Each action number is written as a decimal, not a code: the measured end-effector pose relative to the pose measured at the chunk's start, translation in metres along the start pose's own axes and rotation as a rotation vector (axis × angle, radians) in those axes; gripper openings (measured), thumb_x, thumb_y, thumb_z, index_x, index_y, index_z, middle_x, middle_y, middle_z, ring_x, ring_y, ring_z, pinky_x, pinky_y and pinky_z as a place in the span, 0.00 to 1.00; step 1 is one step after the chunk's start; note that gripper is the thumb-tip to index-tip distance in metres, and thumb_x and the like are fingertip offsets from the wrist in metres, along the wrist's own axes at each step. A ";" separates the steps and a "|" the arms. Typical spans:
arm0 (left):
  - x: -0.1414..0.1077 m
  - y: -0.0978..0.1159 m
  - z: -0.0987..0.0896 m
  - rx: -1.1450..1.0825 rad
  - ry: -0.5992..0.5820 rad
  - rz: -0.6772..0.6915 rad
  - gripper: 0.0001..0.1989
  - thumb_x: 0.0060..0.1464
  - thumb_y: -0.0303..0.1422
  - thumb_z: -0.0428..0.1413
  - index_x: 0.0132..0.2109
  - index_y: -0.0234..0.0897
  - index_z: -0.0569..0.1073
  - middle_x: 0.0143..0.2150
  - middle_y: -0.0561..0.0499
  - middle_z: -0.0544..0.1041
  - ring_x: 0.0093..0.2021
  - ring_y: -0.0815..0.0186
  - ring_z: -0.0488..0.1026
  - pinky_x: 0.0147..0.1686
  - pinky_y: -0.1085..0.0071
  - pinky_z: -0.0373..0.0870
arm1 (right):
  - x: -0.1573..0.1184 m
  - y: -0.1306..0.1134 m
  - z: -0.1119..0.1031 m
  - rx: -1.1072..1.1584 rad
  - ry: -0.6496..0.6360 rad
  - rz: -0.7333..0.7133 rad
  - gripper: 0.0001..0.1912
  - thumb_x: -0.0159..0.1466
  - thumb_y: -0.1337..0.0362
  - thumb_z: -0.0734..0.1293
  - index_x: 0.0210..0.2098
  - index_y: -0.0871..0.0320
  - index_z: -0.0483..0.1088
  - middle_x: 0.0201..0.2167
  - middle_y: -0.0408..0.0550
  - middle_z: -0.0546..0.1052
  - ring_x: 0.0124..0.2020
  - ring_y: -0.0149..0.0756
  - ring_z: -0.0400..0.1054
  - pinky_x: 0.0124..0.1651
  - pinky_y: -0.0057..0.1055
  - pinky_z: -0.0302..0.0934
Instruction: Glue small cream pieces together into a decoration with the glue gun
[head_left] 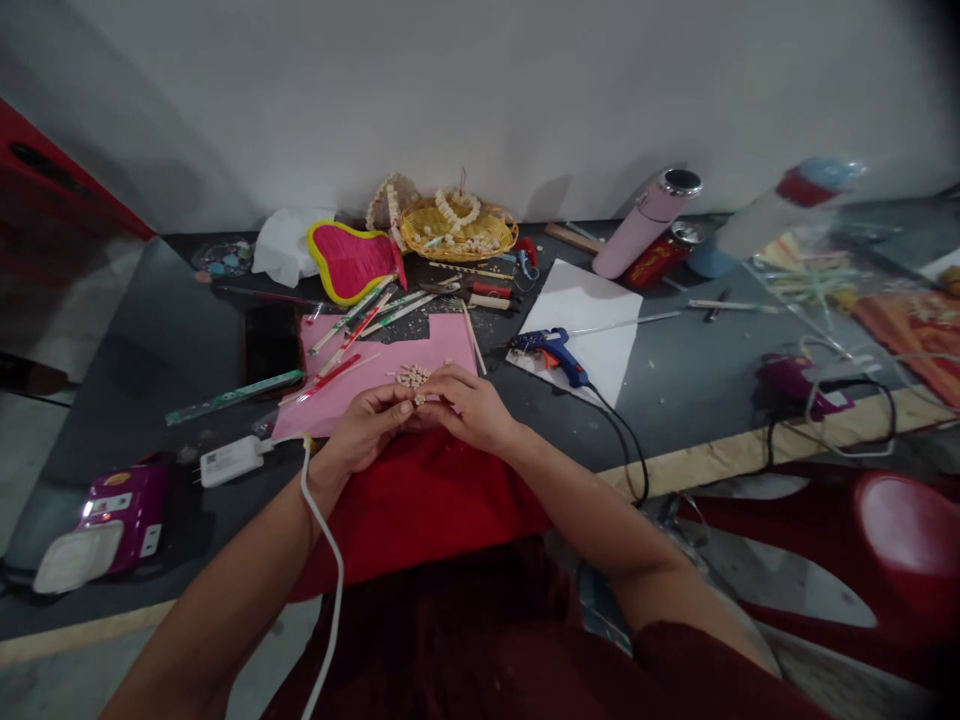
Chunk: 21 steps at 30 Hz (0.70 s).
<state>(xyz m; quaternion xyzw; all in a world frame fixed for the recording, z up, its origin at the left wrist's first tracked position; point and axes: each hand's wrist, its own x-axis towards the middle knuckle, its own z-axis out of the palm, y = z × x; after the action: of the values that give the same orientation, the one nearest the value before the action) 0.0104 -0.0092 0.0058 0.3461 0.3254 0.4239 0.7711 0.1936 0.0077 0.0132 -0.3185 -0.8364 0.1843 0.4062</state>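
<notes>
Looking down from the head camera: both hands meet at the near edge of a pink sheet (390, 375) on the dark table (675, 390). Left hand (367, 425) and right hand (469, 405) have fingertips pressed together around a small pale bead (418, 400); which hand actually pinches it cannot be told. A little heap of pale beads (412, 376) lies on the pink sheet just beyond the fingertips. Red cloth (420, 500) spreads beneath the wrists. A white cable (324, 560) runs across the left forearm. Blue glue gun (551, 350) rests on white paper (592, 320) to the right. Yellow basket (459, 232) with bead strings sits by the wall, a pink bottle (646, 222) well to its right.
</notes>
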 end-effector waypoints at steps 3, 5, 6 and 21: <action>0.000 0.000 0.000 -0.004 0.008 0.005 0.09 0.46 0.29 0.63 0.36 0.31 0.76 0.33 0.49 0.78 0.33 0.68 0.75 0.38 0.71 0.74 | 0.000 -0.001 0.001 0.051 0.012 0.015 0.09 0.63 0.63 0.64 0.42 0.57 0.71 0.38 0.50 0.74 0.43 0.33 0.69 0.47 0.31 0.67; 0.001 -0.001 -0.001 0.002 0.019 0.005 0.09 0.46 0.29 0.63 0.37 0.31 0.76 0.34 0.49 0.78 0.34 0.68 0.76 0.38 0.70 0.74 | 0.000 -0.001 0.002 0.090 0.012 0.013 0.09 0.63 0.63 0.64 0.43 0.57 0.71 0.38 0.50 0.73 0.43 0.32 0.69 0.46 0.31 0.67; 0.001 -0.002 -0.001 0.005 0.022 0.004 0.08 0.46 0.29 0.63 0.37 0.32 0.76 0.34 0.49 0.78 0.34 0.68 0.76 0.38 0.70 0.74 | 0.000 -0.001 0.003 0.111 0.016 0.007 0.09 0.63 0.64 0.64 0.43 0.56 0.71 0.38 0.50 0.73 0.42 0.32 0.69 0.46 0.30 0.67; 0.001 -0.003 -0.005 -0.010 -0.002 -0.012 0.13 0.44 0.30 0.64 0.40 0.32 0.78 0.37 0.45 0.80 0.35 0.66 0.76 0.39 0.70 0.74 | 0.000 -0.001 0.005 0.174 0.045 0.024 0.10 0.62 0.62 0.65 0.43 0.56 0.72 0.39 0.49 0.72 0.42 0.32 0.68 0.45 0.31 0.67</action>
<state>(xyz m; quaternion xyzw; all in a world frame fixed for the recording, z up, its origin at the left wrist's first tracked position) 0.0083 -0.0086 0.0009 0.3408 0.3248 0.4204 0.7757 0.1890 0.0063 0.0104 -0.2959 -0.8040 0.2539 0.4489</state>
